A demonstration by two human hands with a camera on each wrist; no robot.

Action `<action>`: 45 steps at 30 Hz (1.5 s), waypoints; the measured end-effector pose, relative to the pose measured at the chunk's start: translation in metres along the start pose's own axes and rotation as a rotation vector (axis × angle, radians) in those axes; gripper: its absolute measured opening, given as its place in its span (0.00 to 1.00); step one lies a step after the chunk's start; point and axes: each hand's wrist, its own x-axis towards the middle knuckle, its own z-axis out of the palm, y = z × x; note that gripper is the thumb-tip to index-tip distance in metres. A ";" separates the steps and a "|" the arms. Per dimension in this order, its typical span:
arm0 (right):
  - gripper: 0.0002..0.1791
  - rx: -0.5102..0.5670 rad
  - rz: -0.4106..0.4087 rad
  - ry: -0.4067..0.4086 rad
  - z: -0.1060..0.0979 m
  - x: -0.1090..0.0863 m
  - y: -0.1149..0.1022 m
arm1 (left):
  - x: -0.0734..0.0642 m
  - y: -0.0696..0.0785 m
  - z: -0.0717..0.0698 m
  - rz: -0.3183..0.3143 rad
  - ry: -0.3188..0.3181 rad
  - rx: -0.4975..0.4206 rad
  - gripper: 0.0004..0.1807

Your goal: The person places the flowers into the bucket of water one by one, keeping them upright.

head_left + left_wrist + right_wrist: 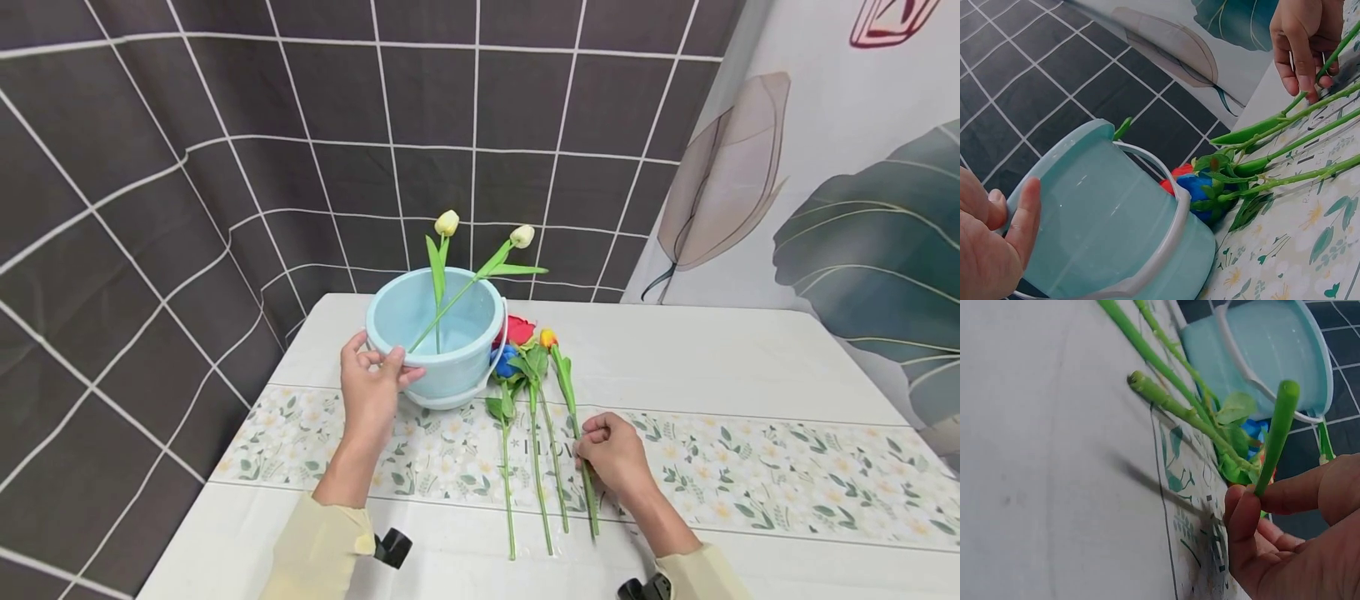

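Observation:
A light blue bucket (457,375) stands on the table with two white tulips (447,222) leaning inside it. My left hand (370,387) grips the bucket's near left rim. To the right of the bucket lie several artificial flowers, among them a red rose (519,329), a blue rose (506,361) and an orange-yellow tulip (549,338). My right hand (613,452) pinches that tulip's green stem between thumb and fingers. In the right wrist view, the stem's cut end (1286,394) is raised off the table, above its shadow.
The white table (712,354) has a floral printed band (750,467) across it. Behind rises a dark tiled wall (427,100); at the right hangs a white cloth with large printed leaves (885,242). The bucket's pale handle (1163,250) hangs down its side.

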 end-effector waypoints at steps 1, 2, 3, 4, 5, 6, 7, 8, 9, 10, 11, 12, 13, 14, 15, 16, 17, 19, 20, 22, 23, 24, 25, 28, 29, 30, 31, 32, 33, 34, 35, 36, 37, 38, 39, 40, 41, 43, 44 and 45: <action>0.11 0.035 0.009 -0.011 0.000 0.000 0.000 | 0.000 0.000 0.000 0.000 0.000 -0.002 0.34; 0.11 0.063 0.016 -0.019 0.000 0.001 0.000 | 0.000 0.000 0.000 -0.002 0.000 0.000 0.34; 0.11 0.092 0.021 -0.027 -0.001 0.001 0.000 | 0.000 0.000 0.000 -0.002 0.001 -0.002 0.34; 0.11 0.119 0.025 -0.034 -0.001 0.001 0.000 | 0.000 0.000 0.000 0.000 0.001 -0.003 0.34; 0.11 0.140 0.029 -0.040 -0.002 0.001 0.000 | 0.000 0.000 0.000 0.000 0.001 -0.001 0.35; 0.11 0.160 0.030 -0.045 -0.003 0.001 0.000 | -0.001 0.000 0.000 0.001 0.001 0.001 0.35; 0.12 0.177 0.031 -0.049 -0.003 0.001 0.000 | -0.001 0.000 0.000 0.003 0.000 0.001 0.35; 0.12 0.193 0.032 -0.053 -0.004 0.001 0.000 | -0.001 0.000 0.000 0.005 -0.001 0.003 0.35; 0.13 0.204 0.032 -0.054 -0.005 0.001 0.000 | -0.001 0.000 0.000 0.008 -0.002 0.001 0.35; 0.13 0.213 0.031 -0.055 -0.006 0.001 0.000 | -0.001 -0.001 0.000 0.009 -0.004 0.003 0.35; 0.14 0.220 0.030 -0.056 -0.007 0.001 0.000 | -0.001 -0.001 0.000 0.011 -0.005 0.003 0.35; 0.15 0.232 0.031 -0.058 -0.007 0.001 -0.001 | 0.000 -0.001 -0.001 0.011 -0.006 0.005 0.34; 0.15 0.245 0.033 -0.059 -0.008 0.001 -0.001 | 0.000 -0.001 -0.001 0.011 -0.008 0.008 0.34; 0.16 0.261 0.037 -0.061 -0.009 0.000 -0.002 | 0.000 -0.002 -0.001 0.010 -0.009 0.011 0.34; 0.16 0.278 0.042 -0.063 -0.010 0.000 -0.002 | 0.000 -0.002 -0.001 0.009 -0.010 0.015 0.34; 0.16 0.294 0.049 -0.065 -0.011 0.000 -0.002 | 0.000 -0.002 -0.002 0.008 -0.009 0.017 0.34; 0.17 0.314 0.054 -0.068 -0.012 -0.001 -0.003 | 0.000 -0.003 -0.002 0.007 -0.009 0.018 0.34; 0.18 0.358 0.067 -0.076 -0.014 -0.002 -0.004 | 0.001 -0.003 -0.002 0.005 -0.009 0.019 0.34; 0.18 0.384 0.074 -0.080 -0.015 -0.002 -0.005 | 0.001 -0.003 -0.002 0.005 -0.008 0.016 0.34; 0.19 0.439 0.086 -0.084 -0.017 -0.002 -0.007 | 0.001 -0.003 -0.002 0.006 -0.007 0.010 0.34; 0.20 0.477 0.090 -0.081 -0.017 -0.002 -0.008 | 0.001 -0.002 -0.002 0.005 -0.006 0.007 0.34; 0.20 0.512 0.095 -0.076 -0.018 -0.003 -0.009 | 0.001 -0.002 -0.002 0.006 -0.006 0.004 0.34; 0.19 0.541 0.097 -0.065 -0.018 -0.003 -0.011 | 0.001 -0.002 -0.002 0.006 -0.007 0.002 0.34; 0.17 0.618 0.089 -0.027 -0.019 -0.004 -0.016 | 0.002 -0.002 -0.002 0.005 -0.006 -0.002 0.35; 0.16 0.638 0.083 -0.015 -0.019 -0.004 -0.018 | 0.002 -0.001 -0.002 0.003 -0.006 -0.004 0.35; 0.15 0.649 0.075 -0.004 -0.019 -0.004 -0.019 | 0.002 -0.001 -0.002 0.001 -0.005 -0.002 0.35; 0.15 0.657 0.063 0.006 -0.019 -0.004 -0.021 | 0.002 -0.001 -0.002 -0.002 -0.004 0.002 0.35; 0.14 0.671 0.053 0.013 -0.019 -0.003 -0.024 | 0.001 -0.001 -0.002 -0.004 -0.002 0.004 0.35; 0.14 0.675 0.041 0.020 -0.019 -0.002 -0.026 | 0.001 -0.001 -0.002 -0.007 -0.002 0.006 0.35; 0.14 0.684 0.031 0.029 -0.019 -0.001 -0.029 | 0.001 -0.001 -0.002 -0.009 -0.003 0.007 0.35; 0.14 0.691 0.019 0.040 -0.019 0.000 -0.031 | 0.001 -0.001 -0.002 -0.009 -0.004 0.007 0.35; 0.15 0.696 0.004 0.050 -0.019 0.002 -0.035 | 0.001 -0.001 -0.002 -0.010 -0.004 0.010 0.35; 0.14 0.695 -0.013 0.061 -0.019 0.003 -0.038 | 0.001 -0.001 -0.002 -0.010 -0.004 0.009 0.35; 0.14 0.700 -0.029 0.071 -0.019 0.005 -0.042 | 0.002 -0.001 -0.002 -0.010 -0.004 0.006 0.36; 0.14 0.703 -0.048 0.082 -0.020 0.007 -0.047 | 0.002 -0.002 -0.002 -0.011 -0.005 0.006 0.36; 0.13 0.708 -0.071 0.095 -0.020 0.009 -0.051 | 0.002 -0.002 -0.002 -0.011 -0.004 0.002 0.36; 0.13 0.713 -0.096 0.106 -0.020 0.012 -0.056 | 0.002 -0.002 -0.002 -0.012 -0.003 0.001 0.36; 0.12 0.719 -0.148 0.122 -0.021 0.015 -0.067 | 0.002 -0.002 -0.002 -0.014 -0.002 -0.005 0.36; 0.12 0.729 -0.173 0.128 -0.022 0.017 -0.073 | 0.002 -0.001 -0.002 -0.014 -0.002 -0.009 0.36; 0.12 0.731 -0.198 0.136 -0.022 0.019 -0.078 | 0.002 -0.001 -0.001 -0.015 -0.002 -0.014 0.35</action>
